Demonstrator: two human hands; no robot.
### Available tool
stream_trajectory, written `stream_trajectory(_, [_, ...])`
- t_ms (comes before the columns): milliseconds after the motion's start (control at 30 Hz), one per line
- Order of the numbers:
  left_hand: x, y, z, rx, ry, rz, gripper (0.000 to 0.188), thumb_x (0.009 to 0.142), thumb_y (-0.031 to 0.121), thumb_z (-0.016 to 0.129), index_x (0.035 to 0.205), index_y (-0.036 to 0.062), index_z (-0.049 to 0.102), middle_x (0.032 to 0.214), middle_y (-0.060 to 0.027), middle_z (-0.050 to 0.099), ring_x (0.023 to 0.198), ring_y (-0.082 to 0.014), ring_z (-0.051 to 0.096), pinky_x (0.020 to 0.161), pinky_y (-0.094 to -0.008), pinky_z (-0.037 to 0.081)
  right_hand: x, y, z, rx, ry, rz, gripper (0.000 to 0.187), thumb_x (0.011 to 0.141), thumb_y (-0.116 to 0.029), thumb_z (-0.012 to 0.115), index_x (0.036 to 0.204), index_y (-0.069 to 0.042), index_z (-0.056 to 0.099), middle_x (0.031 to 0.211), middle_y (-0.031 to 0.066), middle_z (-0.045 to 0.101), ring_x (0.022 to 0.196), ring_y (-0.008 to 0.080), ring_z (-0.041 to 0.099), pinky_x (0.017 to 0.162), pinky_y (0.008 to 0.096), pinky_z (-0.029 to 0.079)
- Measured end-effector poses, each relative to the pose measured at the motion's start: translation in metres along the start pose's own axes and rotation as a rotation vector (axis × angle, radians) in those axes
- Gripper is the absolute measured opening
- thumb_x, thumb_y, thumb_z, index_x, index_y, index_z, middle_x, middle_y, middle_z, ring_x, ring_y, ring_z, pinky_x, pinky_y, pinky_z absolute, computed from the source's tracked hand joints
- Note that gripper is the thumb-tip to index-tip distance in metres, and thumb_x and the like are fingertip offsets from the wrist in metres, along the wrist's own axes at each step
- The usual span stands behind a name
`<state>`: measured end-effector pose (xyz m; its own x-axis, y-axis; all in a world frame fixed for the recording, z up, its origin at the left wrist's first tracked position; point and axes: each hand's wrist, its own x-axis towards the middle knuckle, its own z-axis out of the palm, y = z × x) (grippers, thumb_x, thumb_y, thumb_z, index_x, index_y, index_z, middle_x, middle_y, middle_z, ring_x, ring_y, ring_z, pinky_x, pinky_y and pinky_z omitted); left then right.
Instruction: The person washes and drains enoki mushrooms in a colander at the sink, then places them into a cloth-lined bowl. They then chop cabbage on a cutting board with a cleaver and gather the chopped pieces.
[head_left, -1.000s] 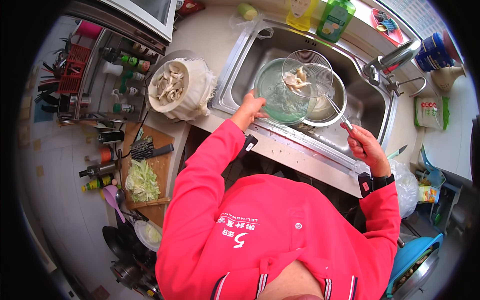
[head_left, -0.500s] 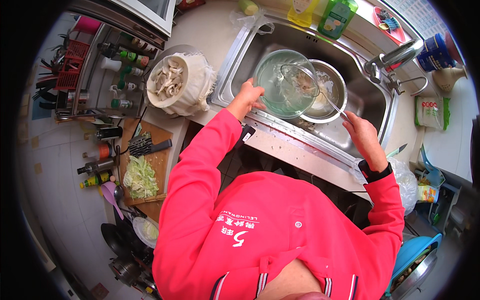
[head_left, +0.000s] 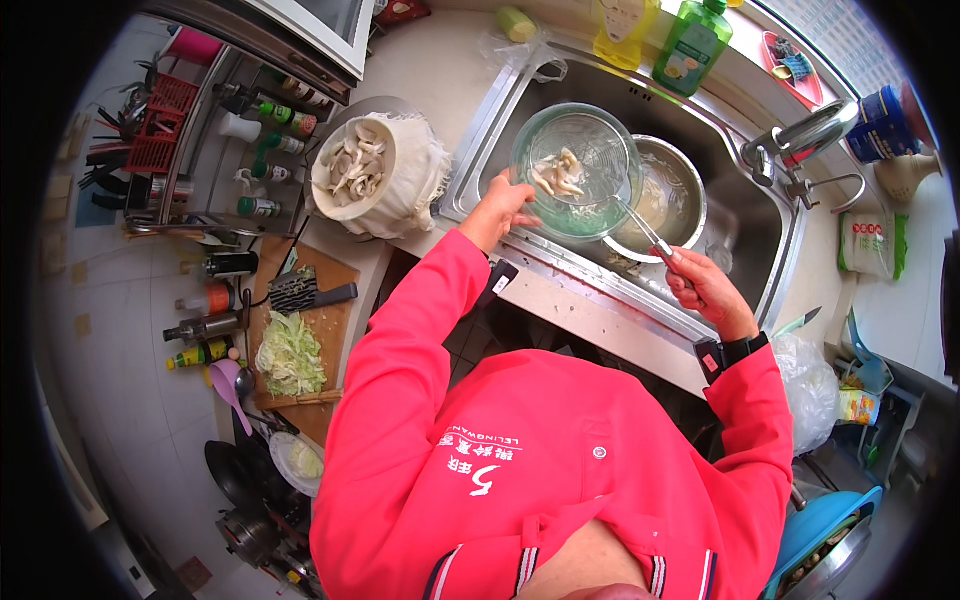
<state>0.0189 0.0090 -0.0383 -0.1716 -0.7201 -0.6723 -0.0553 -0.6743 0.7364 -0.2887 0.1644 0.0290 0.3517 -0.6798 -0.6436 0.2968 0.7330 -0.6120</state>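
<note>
My right hand point(head_left: 706, 290) is closed round the metal handle of a wire-mesh skimmer point(head_left: 645, 228). The skimmer's round head lies over a clear green-tinted glass bowl point(head_left: 524, 160), with pale mushroom pieces point(head_left: 560, 172) in the mesh. At the bowl's left near rim, my left hand point(head_left: 500, 212) grips the edge, its fingertips partly hidden. Beside and partly under the glass bowl is a steel basin point(head_left: 697, 215) with cloudy water, in the sink point(head_left: 735, 170). Left of the sink stands a cloth-lined container point(head_left: 425, 175) heaped with mushroom strips point(head_left: 352, 165).
A faucet point(head_left: 800, 135) reaches over the sink's right side. Yellow and green bottles point(head_left: 692, 50) stand behind it. A knife point(head_left: 800, 322) lies on the right counter. At left, a cutting board point(head_left: 335, 275) carries a cleaver-like tool point(head_left: 300, 292) and shredded cabbage point(head_left: 290, 355).
The skimmer has swung further left over the glass bowl, and mushroom pieces now show in its mesh. My right hand has come lower and to the left. The left hand stays at the rim.
</note>
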Motion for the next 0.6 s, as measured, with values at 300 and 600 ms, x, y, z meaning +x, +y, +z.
stream_trajectory(300, [0.010,-0.010,-0.009,-0.066,0.003,-0.015,0.065,0.075,-0.005,0.052,0.136,0.0086,0.037,0.112,-0.0141,0.053,0.085,-0.0331,0.064,0.059,-0.0457,0.062,-0.044,-0.031,-0.004,0.036,0.040,-0.193,0.038,0.101,-0.029,0.046,0.130,-0.005,0.052,0.065,-0.0048,0.038,0.046,0.0009,0.025,0.038,0.0157,0.019])
stream_trajectory(600, [0.009,-0.008,-0.013,-0.058,0.007,0.033,0.064,0.074,-0.004,0.054,0.135,0.0083,0.037,0.109,-0.0134,0.052,0.085,-0.0311,0.063,0.057,-0.0457,0.062,-0.058,-0.028,0.003,-0.229,0.308,-0.215,0.036,0.099,-0.028,0.050,0.128,-0.007,0.054,0.065,-0.0053,0.042,0.047,0.0012,0.030,0.038,0.0170,0.022])
